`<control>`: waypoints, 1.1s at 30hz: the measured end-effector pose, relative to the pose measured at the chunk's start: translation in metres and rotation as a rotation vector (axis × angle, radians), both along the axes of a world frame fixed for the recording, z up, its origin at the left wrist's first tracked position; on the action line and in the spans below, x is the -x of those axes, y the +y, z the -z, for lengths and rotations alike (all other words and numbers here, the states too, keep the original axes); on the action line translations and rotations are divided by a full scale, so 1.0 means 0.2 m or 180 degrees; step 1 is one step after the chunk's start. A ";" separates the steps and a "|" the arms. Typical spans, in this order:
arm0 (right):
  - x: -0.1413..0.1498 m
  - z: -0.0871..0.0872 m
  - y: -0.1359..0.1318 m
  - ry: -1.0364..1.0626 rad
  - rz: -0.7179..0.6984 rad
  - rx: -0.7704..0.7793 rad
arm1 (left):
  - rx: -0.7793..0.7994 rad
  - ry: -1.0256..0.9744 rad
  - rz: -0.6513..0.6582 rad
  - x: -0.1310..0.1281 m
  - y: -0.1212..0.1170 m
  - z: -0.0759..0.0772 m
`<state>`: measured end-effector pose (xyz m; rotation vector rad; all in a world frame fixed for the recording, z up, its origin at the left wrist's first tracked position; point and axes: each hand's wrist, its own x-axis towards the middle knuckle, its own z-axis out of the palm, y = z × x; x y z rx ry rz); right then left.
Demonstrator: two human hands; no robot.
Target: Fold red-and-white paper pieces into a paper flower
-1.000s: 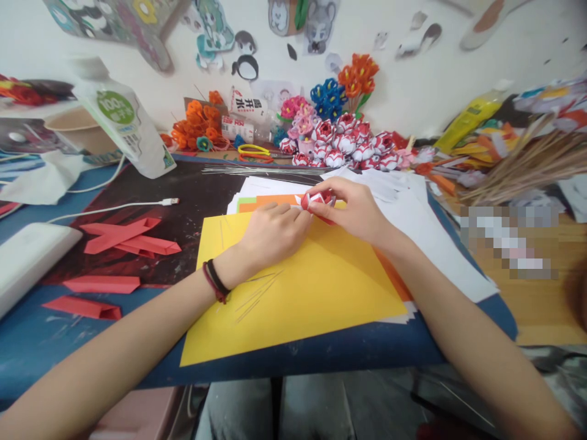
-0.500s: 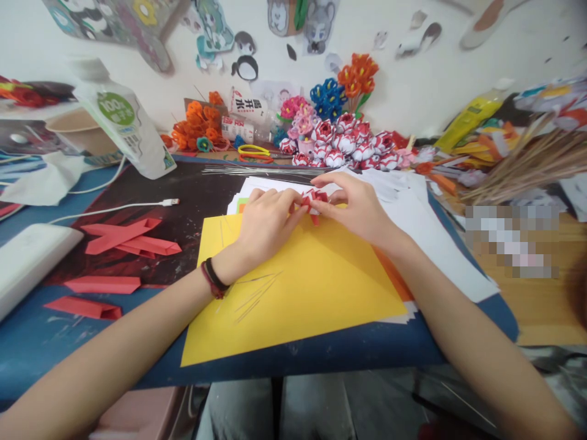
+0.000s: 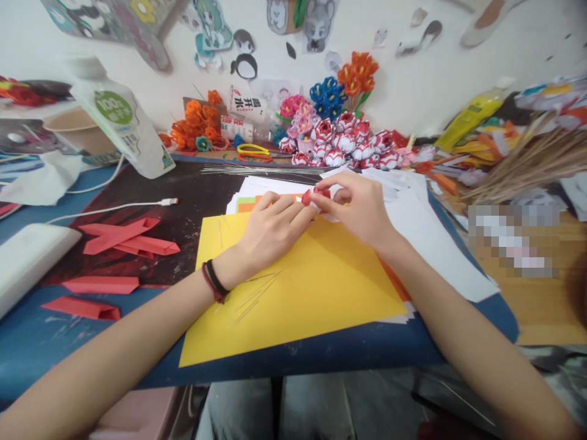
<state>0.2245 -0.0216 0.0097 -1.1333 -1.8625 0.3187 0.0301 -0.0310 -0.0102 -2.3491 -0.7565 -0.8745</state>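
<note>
Holds a small red-and-white folded-paper piece in the right hand, pinched between thumb and index finger, other fingers loosely bent. Places it over the far part of the yellow paper sheet, near one o'clock as read from the sheet's middle, with twelve pointing away from the body. Curls the left hand, knuckles up, at the piece's eight o'clock side, apparently touching; hides those fingertips, so cannot tell how far closed or how firm.

Risks crushing the creases through too hard a pinch on thin-looking paper. Equally risks springing the folds open, or dropping the piece, through too light a hold on so little fingertip contact. Could scatter the thin wires, at about eight o'clock on the sheet, through a careless sweep of the left hand. Could also shift the sheet, seemingly loose over stacked papers on the blue surface, by leaning on it.

Seems to run lengthwise from between eight and nine o'clock toward between two and three, nearly crosswise to the body. Points a pale tip toward nine; disappears partly behind the right fingers at the other end. Cannot tell front from back.
</note>
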 end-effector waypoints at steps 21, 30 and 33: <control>-0.02 -0.01 0.00 -0.1353 -0.0423 -0.1375 | 0.0352 -0.0693 -0.0103 0.01 0.03 0.02; -0.04 0.01 0.01 -0.1264 -0.0600 -0.1321 | 0.0554 -0.0657 0.0089 0.01 0.04 0.01; -0.04 0.01 0.01 -0.1284 -0.0596 -0.1391 | 0.0460 -0.0628 -0.0005 0.01 0.03 0.00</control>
